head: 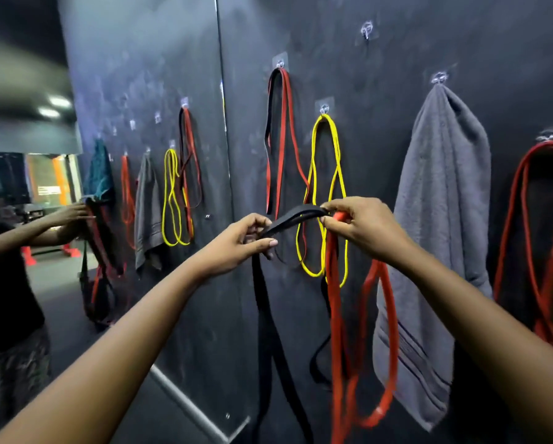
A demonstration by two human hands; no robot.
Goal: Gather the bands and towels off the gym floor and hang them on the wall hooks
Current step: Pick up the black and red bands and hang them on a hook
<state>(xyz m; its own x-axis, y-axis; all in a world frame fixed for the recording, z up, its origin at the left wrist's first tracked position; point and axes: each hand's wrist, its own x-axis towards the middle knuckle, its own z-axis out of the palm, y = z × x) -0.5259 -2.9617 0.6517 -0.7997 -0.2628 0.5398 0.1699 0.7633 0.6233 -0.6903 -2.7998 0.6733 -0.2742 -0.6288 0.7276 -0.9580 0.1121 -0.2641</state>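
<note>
So you're standing right up at the wall (397, 52) with both hands out in front, holding a black band (296, 214) stretched between them. Your left hand (241, 240) is pinching one end of the top loop, and your right hand (361, 224) is pinching the other end and also bunching up a red band (336, 315) with it. Both hands are clamped on the bands and sitting a little apart, so the held stretch is running roughly sideways, left to right, while the rest of both bands is dangling straight down toward the floor.

What matters for the hang: the hooks are all above your hands and further in. As for what's on each, the hook straight up from your hands (324, 108) is carrying a yellow band (326, 193), the one up and left is carrying a red and black band (276, 139), and the grey towel (442, 219) is taking the hook off to your right. I'm only seeing one bare hook (367, 29), high up and a bit right, so your right hand is looking nearer to it. Probably you're needing to lift that loop up and over.
</note>
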